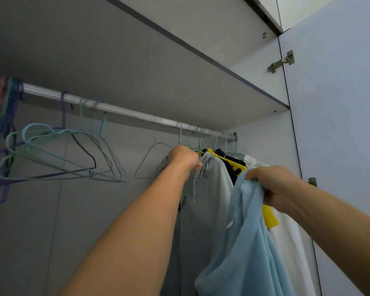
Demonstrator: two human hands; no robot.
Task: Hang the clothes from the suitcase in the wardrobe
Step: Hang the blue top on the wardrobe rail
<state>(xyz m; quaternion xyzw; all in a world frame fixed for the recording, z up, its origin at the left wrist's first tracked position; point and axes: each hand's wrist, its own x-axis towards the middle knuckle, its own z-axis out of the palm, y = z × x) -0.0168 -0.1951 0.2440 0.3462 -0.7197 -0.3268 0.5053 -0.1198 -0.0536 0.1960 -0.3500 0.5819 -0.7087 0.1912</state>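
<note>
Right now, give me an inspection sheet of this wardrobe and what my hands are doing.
Surface: rail under a shelf.
Job's things: grey hoodie, dark-and-yellow garment and white garment hang at the rail's right end; light blue garment not yet hung.
Clutter: empty hangers at left.
Grippers: left hand grips the hoodie's neck; right hand grips the blue garment.
Cables: nothing seen.
Surroundings: open door, hinge.

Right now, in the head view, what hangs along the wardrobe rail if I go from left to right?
Bunched hangers → loose empty hangers → single empty hanger → grey hoodie, held by the left hand → yellow and dark garment → white garment.
</note>
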